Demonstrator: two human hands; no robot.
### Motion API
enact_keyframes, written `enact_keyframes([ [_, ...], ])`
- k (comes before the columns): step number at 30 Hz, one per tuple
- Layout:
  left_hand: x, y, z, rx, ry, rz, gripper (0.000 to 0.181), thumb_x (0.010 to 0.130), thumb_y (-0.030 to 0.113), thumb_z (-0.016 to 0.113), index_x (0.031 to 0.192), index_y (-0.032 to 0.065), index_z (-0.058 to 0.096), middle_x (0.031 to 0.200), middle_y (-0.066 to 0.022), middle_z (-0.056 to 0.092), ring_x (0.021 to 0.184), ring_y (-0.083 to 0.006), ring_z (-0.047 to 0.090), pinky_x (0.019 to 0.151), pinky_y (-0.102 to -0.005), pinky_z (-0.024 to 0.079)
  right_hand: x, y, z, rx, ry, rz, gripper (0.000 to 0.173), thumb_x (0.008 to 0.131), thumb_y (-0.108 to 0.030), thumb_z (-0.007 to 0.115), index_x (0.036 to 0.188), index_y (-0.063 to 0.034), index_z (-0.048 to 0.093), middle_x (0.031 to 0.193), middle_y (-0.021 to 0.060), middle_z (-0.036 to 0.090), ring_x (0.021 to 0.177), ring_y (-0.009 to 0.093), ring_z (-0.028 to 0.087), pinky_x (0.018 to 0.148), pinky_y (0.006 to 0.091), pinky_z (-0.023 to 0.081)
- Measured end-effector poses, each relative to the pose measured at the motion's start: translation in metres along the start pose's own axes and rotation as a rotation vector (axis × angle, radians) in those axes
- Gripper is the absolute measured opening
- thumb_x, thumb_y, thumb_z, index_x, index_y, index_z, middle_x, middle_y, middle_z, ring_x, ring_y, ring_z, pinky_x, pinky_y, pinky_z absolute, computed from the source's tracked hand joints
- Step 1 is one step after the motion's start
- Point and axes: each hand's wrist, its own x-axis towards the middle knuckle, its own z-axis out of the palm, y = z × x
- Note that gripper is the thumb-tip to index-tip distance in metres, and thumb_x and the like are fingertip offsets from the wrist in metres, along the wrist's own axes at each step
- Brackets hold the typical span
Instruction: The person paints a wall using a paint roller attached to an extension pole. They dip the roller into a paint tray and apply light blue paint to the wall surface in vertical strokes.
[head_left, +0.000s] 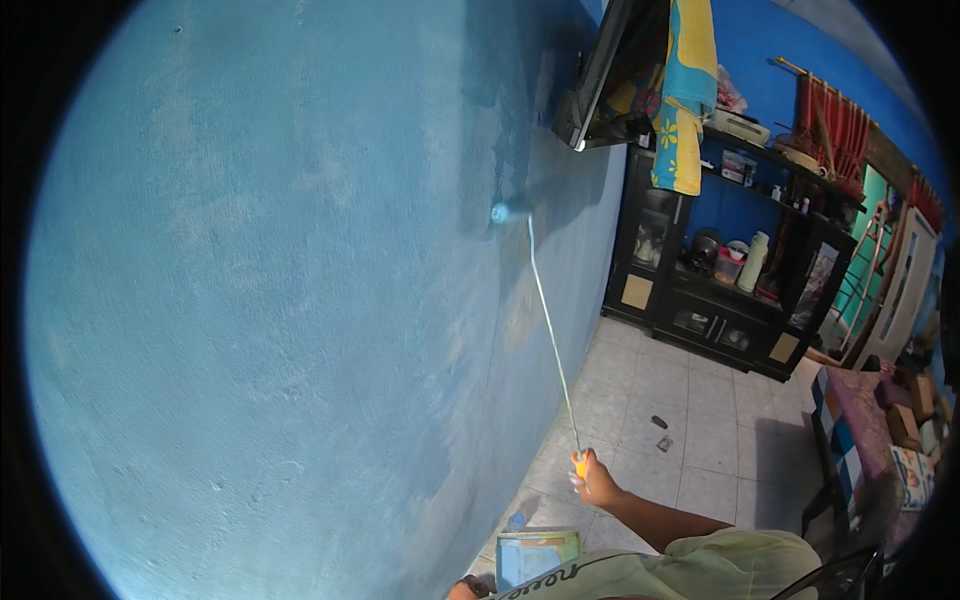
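Observation:
My right hand (598, 481) is closed around the orange handle (580, 465) of a long-framed paint roller. Its thin metal rod (553, 345) runs up to a small, light-blue-coated roller head (508, 214), which is at the blue wall (262, 315). Darker, wet-looking paint shows on the wall just above the roller. Only part of my left hand (469, 588) shows at the bottom edge, close to the wall; whether it holds anything is hidden. Beside it stands a paint-stained bucket (536, 559), partly covered by my shirt.
A wall-mounted television (600, 90) juts out above the roller, with yellow-and-teal cloth (682, 112) hanging from it. A black cabinet (712, 322) stands at the far end. Small items (659, 422) lie on the tiled floor (637, 397). A cloth-covered table (862, 450) with boxes is at right.

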Motion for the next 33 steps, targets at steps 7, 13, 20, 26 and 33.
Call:
enact_keyframes([
  [7,0.004,0.000,0.002,0.012,-0.121,-0.008,0.022,0.066,0.024,0.067,0.056,0.0182,0.048,0.060,0.0004,0.050,0.056,-0.0141,0.039,0.054,-0.0364,0.034,0.002,0.026,-0.019,-0.232,0.158,-0.206,0.040,0.086,-0.006,0.060,0.115,-0.0027,0.034,0.094,0.0192,0.060,0.075,0.028,0.064,0.064,0.0378,0.050],
  [13,0.004,0.012,0.019,-0.043,0.086,0.016,0.016,0.070,0.028,0.068,0.067,0.0160,0.057,0.069,-0.0034,0.057,0.064,-0.0165,0.048,0.061,-0.0355,0.039,0.111,-0.070,-0.061,0.550,0.003,-0.034,0.031,0.089,-0.008,0.055,0.117,-0.0069,0.040,0.081,0.0082,0.055,0.065,0.018,0.058,0.053,0.0329,0.046],
  [20,-0.002,0.022,0.019,-0.065,0.113,-0.003,0.016,0.074,0.029,0.066,0.075,0.0139,0.061,0.077,-0.0071,0.061,0.071,-0.0198,0.054,0.066,-0.0363,0.042,0.129,-0.164,-0.048,0.129,0.343,-0.223,0.034,0.098,-0.042,0.040,0.108,-0.0136,0.055,0.067,0.0022,0.046,0.048,0.010,0.039,0.037,0.0292,0.028],
  [26,0.000,0.024,0.015,-0.068,0.133,0.006,0.018,0.078,0.029,0.065,0.082,0.0121,0.065,0.083,-0.0102,0.064,0.077,-0.0227,0.058,0.070,-0.0369,0.045,0.092,-0.013,-0.036,0.904,-0.098,0.091,0.044,0.084,0.000,0.060,0.122,-0.0035,0.037,0.079,0.0061,0.056,0.059,0.021,0.055,0.055,0.0335,0.049],
  [33,0.000,0.015,0.015,-0.086,0.221,0.009,0.022,0.083,0.030,0.064,0.090,0.0100,0.069,0.090,-0.0138,0.068,0.084,-0.0261,0.063,0.075,-0.0377,0.048,-0.044,-0.009,-0.017,-0.083,0.229,-0.143,0.034,0.080,-0.010,0.064,0.109,-0.0001,0.049,0.090,0.0167,0.062,0.082,0.032,0.065,0.070,0.0365,0.050],
])
